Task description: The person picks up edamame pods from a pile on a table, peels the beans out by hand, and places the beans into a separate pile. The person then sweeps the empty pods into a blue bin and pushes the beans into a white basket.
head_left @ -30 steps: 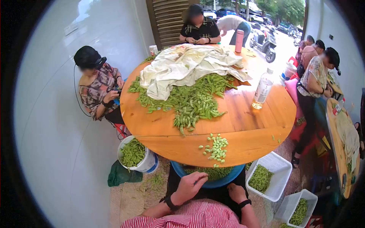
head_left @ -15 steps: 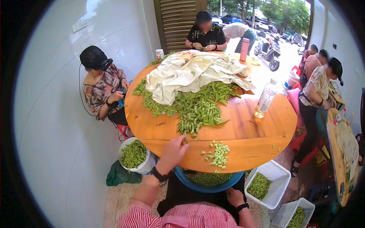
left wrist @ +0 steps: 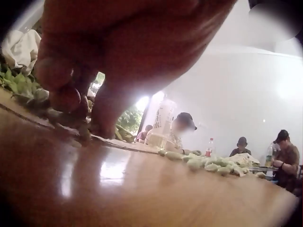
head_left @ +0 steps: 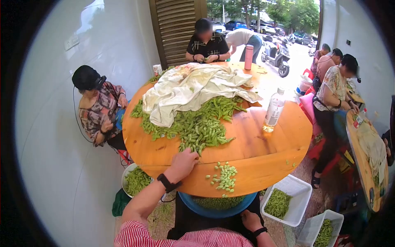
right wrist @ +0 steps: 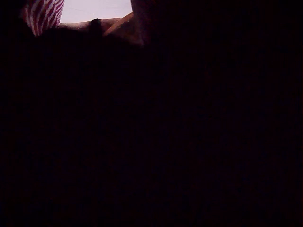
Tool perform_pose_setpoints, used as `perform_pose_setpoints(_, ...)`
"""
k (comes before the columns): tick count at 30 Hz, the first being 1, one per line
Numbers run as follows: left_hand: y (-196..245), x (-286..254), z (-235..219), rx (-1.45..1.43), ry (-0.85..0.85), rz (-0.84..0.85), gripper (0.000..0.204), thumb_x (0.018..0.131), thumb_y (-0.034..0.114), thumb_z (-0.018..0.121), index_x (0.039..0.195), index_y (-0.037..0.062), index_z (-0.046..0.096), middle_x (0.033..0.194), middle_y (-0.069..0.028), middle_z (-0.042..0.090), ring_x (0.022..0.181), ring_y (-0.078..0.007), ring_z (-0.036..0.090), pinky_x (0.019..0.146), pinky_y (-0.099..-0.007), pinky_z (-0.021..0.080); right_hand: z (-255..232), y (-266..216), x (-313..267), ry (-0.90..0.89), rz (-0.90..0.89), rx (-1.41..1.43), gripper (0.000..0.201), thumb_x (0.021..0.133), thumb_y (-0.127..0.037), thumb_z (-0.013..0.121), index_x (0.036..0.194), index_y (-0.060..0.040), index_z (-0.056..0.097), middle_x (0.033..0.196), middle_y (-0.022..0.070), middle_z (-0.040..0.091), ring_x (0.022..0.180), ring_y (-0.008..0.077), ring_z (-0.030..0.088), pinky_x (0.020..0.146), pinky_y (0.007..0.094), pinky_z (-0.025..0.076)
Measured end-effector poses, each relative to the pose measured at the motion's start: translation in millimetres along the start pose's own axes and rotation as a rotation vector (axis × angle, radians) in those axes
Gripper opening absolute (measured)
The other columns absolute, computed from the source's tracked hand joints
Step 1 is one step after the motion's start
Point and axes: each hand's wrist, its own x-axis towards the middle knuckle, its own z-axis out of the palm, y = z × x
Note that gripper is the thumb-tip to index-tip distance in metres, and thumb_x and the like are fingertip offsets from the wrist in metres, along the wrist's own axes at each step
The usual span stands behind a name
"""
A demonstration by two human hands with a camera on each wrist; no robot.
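Note:
My left hand (head_left: 183, 164) reaches over the round wooden table (head_left: 263, 154) to the front edge of a heap of green edamame pods (head_left: 205, 131). In the left wrist view, its thumb and bent fingers come down to the tabletop around an edamame pod (left wrist: 71, 121). Shelled beans (head_left: 225, 177) lie scattered to the right of this hand. Low by the lap, my right hand (head_left: 252, 221) rests beside the blue basin (head_left: 214, 213), its fingers mostly hidden. The right wrist view is nearly black.
A pale cloth (head_left: 193, 88) covers the back of the heap. To its right stand a clear bottle (head_left: 273, 111) and a pink flask (head_left: 249, 57). White baskets (head_left: 300, 206) and a white bucket (head_left: 125, 181) hold pods on the floor. People sit on the left (head_left: 98, 107) and across the table (head_left: 207, 45).
My left hand has gone from above the basin, forward and left over the table, to the heap's front edge. The right hand has stayed low by the basin. The head view has shifted slightly.

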Motion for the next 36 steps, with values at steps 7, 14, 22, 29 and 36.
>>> perform_pose_setpoints(7,36.8,13.0,-19.6,-0.929,-0.081,-0.237,0.017,0.090,0.017,0.063,0.095,0.0014,0.064,0.074,-0.0022,0.061,0.062,-0.0127,0.056,0.058,-0.0293,0.047,-95.5,-49.3,-20.0,-0.088,-0.109,0.401,0.019,0.091,-0.016,0.055,0.103,-0.0048,0.065,0.082,0.0139,0.068,0.072,0.0289,0.068,0.069,0.0392,0.054)
perform_pose_setpoints(14,75.6,0.8,-3.9,-1.363,-0.111,-0.278,0.011,0.090,0.012,0.061,0.093,0.0018,0.063,0.072,0.0044,0.055,0.059,-0.0031,0.048,0.054,-0.0203,0.040,-187.8,-128.5,6.0,0.180,-0.207,0.504,0.020,0.090,-0.013,0.057,0.107,-0.0048,0.064,0.075,0.0084,0.065,0.062,0.0161,0.062,0.060,0.0302,0.050)
perform_pose_setpoints(22,100.4,-45.3,9.9,-1.033,0.095,-0.147,0.016,0.087,0.011,0.065,0.096,-0.0022,0.063,0.078,-0.0015,0.061,0.075,-0.0080,0.057,0.067,-0.0243,0.047,-159.5,-189.1,33.6,0.286,-0.455,0.406,0.028,0.090,-0.011,0.058,0.117,-0.0070,0.061,0.068,0.0088,0.061,0.059,0.0137,0.058,0.056,0.0298,0.046)
perform_pose_setpoints(29,115.1,-63.1,11.2,-1.071,0.165,-0.158,0.014,0.084,0.006,0.067,0.095,-0.0022,0.062,0.081,-0.0046,0.064,0.073,-0.0095,0.060,0.067,-0.0249,0.049,-157.1,-196.7,32.6,0.299,-0.472,0.435,0.026,0.089,-0.012,0.058,0.114,-0.0057,0.061,0.068,0.0148,0.059,0.058,0.0236,0.059,0.055,0.0327,0.046)
perform_pose_setpoints(36,125.6,-58.3,10.9,-1.074,0.199,-0.163,0.012,0.083,0.004,0.068,0.092,-0.0010,0.063,0.078,-0.0044,0.063,0.070,-0.0088,0.059,0.064,-0.0247,0.048,-164.5,-189.0,26.1,0.272,-0.508,0.348,0.022,0.089,-0.013,0.058,0.109,-0.0038,0.060,0.071,0.0188,0.061,0.065,0.0355,0.062,0.058,0.0395,0.047)
